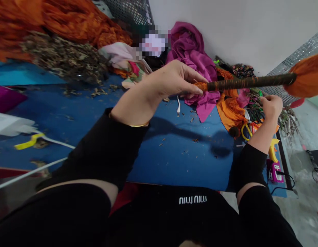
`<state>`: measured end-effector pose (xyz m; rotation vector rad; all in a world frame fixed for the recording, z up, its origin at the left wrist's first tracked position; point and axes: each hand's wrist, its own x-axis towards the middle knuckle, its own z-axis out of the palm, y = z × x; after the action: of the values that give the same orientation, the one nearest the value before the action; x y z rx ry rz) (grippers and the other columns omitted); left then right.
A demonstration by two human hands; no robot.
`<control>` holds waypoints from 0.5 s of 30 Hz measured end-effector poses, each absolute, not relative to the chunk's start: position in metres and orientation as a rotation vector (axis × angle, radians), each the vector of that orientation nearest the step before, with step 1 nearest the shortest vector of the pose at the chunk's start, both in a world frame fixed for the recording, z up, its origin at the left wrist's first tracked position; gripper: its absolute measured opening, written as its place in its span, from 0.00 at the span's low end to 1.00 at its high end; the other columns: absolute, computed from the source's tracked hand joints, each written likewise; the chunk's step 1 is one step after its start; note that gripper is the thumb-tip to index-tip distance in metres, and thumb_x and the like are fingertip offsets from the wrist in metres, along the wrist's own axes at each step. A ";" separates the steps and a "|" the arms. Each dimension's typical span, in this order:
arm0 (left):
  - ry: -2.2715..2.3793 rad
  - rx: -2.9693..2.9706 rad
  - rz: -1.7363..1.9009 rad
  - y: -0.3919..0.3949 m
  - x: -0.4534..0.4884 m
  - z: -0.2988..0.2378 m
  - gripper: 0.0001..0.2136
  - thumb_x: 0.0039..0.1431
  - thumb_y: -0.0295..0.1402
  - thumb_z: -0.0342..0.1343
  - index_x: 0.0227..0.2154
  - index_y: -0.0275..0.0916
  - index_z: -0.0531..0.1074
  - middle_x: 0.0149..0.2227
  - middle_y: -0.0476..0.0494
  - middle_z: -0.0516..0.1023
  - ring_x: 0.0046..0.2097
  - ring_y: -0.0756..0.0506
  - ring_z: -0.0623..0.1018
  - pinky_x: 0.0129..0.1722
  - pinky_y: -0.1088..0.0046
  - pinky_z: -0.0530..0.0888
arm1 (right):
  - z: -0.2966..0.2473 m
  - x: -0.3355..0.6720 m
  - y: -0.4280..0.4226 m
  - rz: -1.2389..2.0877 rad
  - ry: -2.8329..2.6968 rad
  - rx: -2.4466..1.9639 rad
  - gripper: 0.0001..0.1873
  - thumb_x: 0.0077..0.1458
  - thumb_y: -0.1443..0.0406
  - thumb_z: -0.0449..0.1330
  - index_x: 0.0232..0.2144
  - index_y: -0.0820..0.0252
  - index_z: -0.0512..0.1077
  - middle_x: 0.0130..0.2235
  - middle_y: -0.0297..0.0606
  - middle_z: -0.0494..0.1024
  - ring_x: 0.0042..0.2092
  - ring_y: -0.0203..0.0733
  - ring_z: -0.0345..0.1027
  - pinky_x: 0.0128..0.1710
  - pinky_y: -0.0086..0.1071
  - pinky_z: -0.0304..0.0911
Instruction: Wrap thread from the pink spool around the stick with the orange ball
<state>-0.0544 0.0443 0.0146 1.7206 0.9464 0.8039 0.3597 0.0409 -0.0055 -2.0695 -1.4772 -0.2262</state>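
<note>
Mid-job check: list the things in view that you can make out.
Table: 1, blue, central
Wrapped stick: 1, brown, above table
Cloth puff: 1, orange, stick's right end
Draped cloth: 1, magenta, far middle
Crumpled cloth: count unclear, orange, far left
Loose cloth: count unclear, orange, right
Dried plants: 1 heap, brown, far left
Device: 1, white, left edge
Socket block: 1, purple, near right
Tool: 1, yellow, behind socket block
Smaller clutter: unclear
Left hand: 1, black-sleeved, holding stick
Right hand: 1, black-sleeved, near stems
</note>
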 end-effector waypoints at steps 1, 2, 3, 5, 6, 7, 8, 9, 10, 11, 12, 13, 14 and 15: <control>0.956 1.683 0.817 0.042 -0.050 0.015 0.19 0.60 0.33 0.70 0.53 0.31 0.82 0.28 0.45 0.80 0.32 0.52 0.71 0.37 0.68 0.72 | -0.001 0.347 0.038 -0.272 -1.439 -2.084 0.09 0.59 0.59 0.63 0.33 0.59 0.77 0.44 0.55 0.82 0.49 0.57 0.76 0.58 0.56 0.67; 0.968 1.651 0.828 0.039 -0.047 0.016 0.19 0.61 0.33 0.69 0.53 0.30 0.81 0.30 0.43 0.81 0.32 0.52 0.72 0.37 0.68 0.72 | 0.003 0.332 0.036 -0.282 -1.434 -2.058 0.08 0.58 0.61 0.64 0.36 0.59 0.79 0.47 0.55 0.83 0.51 0.56 0.76 0.61 0.56 0.66; 0.980 1.622 0.841 0.037 -0.044 0.016 0.20 0.61 0.33 0.69 0.54 0.30 0.80 0.31 0.42 0.81 0.32 0.51 0.73 0.37 0.67 0.72 | 0.006 0.315 0.034 -0.237 -1.478 -1.978 0.08 0.59 0.62 0.64 0.37 0.59 0.81 0.48 0.53 0.83 0.52 0.54 0.76 0.63 0.55 0.65; 0.988 1.579 0.876 0.034 -0.039 0.016 0.19 0.61 0.32 0.68 0.54 0.30 0.81 0.32 0.40 0.81 0.32 0.50 0.75 0.36 0.67 0.72 | 0.007 0.276 0.032 0.040 -1.747 -1.630 0.13 0.64 0.59 0.60 0.43 0.57 0.82 0.48 0.46 0.85 0.53 0.49 0.77 0.63 0.50 0.67; 0.983 1.568 0.892 0.033 -0.037 0.015 0.18 0.61 0.31 0.68 0.53 0.31 0.81 0.32 0.41 0.81 0.32 0.50 0.76 0.35 0.68 0.72 | 0.003 0.256 0.032 0.193 -1.823 -1.449 0.15 0.65 0.56 0.59 0.44 0.55 0.82 0.48 0.43 0.86 0.52 0.46 0.78 0.62 0.48 0.69; 0.974 1.563 0.906 0.033 -0.036 0.014 0.17 0.60 0.31 0.68 0.52 0.32 0.81 0.32 0.41 0.81 0.32 0.49 0.76 0.34 0.68 0.72 | -0.002 0.237 0.033 0.333 -1.876 -1.300 0.17 0.65 0.52 0.60 0.46 0.54 0.81 0.49 0.40 0.86 0.52 0.45 0.78 0.61 0.45 0.71; 0.963 1.563 0.919 0.034 -0.035 0.014 0.16 0.60 0.31 0.68 0.50 0.33 0.82 0.32 0.42 0.81 0.32 0.49 0.77 0.34 0.69 0.72 | -0.008 0.219 0.033 0.440 -1.891 -1.191 0.18 0.65 0.49 0.61 0.46 0.53 0.80 0.48 0.38 0.85 0.51 0.44 0.78 0.58 0.43 0.73; 0.951 1.563 0.931 0.034 -0.034 0.013 0.15 0.60 0.31 0.67 0.49 0.34 0.82 0.31 0.43 0.80 0.32 0.49 0.78 0.34 0.70 0.73 | -0.015 0.204 0.033 0.505 -1.867 -1.121 0.21 0.64 0.45 0.62 0.44 0.52 0.79 0.44 0.36 0.85 0.47 0.42 0.78 0.55 0.42 0.75; 0.939 1.560 0.945 0.034 -0.033 0.012 0.15 0.60 0.31 0.67 0.49 0.35 0.82 0.31 0.45 0.80 0.33 0.49 0.79 0.34 0.71 0.73 | -0.021 0.192 0.033 0.569 -1.862 -1.083 0.23 0.62 0.41 0.63 0.41 0.52 0.78 0.40 0.34 0.84 0.44 0.41 0.78 0.51 0.40 0.77; 0.929 1.549 0.963 0.035 -0.033 0.012 0.15 0.60 0.30 0.65 0.50 0.35 0.81 0.31 0.46 0.79 0.33 0.50 0.79 0.34 0.72 0.74 | -0.024 0.183 0.031 0.628 -1.864 -1.070 0.25 0.61 0.40 0.64 0.37 0.53 0.77 0.36 0.33 0.81 0.40 0.40 0.76 0.47 0.39 0.77; 0.918 1.527 0.984 0.035 -0.033 0.012 0.16 0.61 0.28 0.64 0.51 0.34 0.81 0.31 0.47 0.79 0.32 0.51 0.78 0.34 0.74 0.74 | -0.026 0.177 0.027 0.676 -1.868 -1.071 0.26 0.61 0.39 0.63 0.33 0.54 0.75 0.31 0.32 0.79 0.36 0.39 0.75 0.44 0.38 0.77; 0.909 1.493 1.006 0.036 -0.033 0.012 0.17 0.60 0.27 0.64 0.53 0.33 0.80 0.30 0.48 0.78 0.31 0.53 0.77 0.34 0.75 0.73 | -0.024 0.173 0.023 0.704 -1.872 -1.077 0.27 0.62 0.39 0.63 0.30 0.55 0.74 0.28 0.31 0.76 0.33 0.38 0.73 0.41 0.37 0.77; 0.906 1.452 1.028 0.037 -0.033 0.012 0.19 0.59 0.25 0.64 0.54 0.31 0.80 0.30 0.49 0.78 0.30 0.55 0.75 0.33 0.77 0.72 | -0.021 0.171 0.018 0.697 -1.863 -1.080 0.27 0.64 0.40 0.62 0.28 0.55 0.74 0.27 0.31 0.74 0.32 0.37 0.72 0.41 0.36 0.76; 0.907 1.414 1.051 0.038 -0.033 0.011 0.20 0.58 0.23 0.65 0.54 0.31 0.80 0.29 0.50 0.77 0.28 0.56 0.73 0.32 0.78 0.71 | -0.017 0.170 0.013 0.648 -1.832 -1.069 0.26 0.65 0.42 0.61 0.28 0.56 0.74 0.27 0.31 0.74 0.33 0.37 0.72 0.43 0.37 0.76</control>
<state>-0.0332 0.0379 0.0112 1.4139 0.9071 1.0505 0.1696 0.0128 -0.0172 -1.0687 -1.8321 0.6478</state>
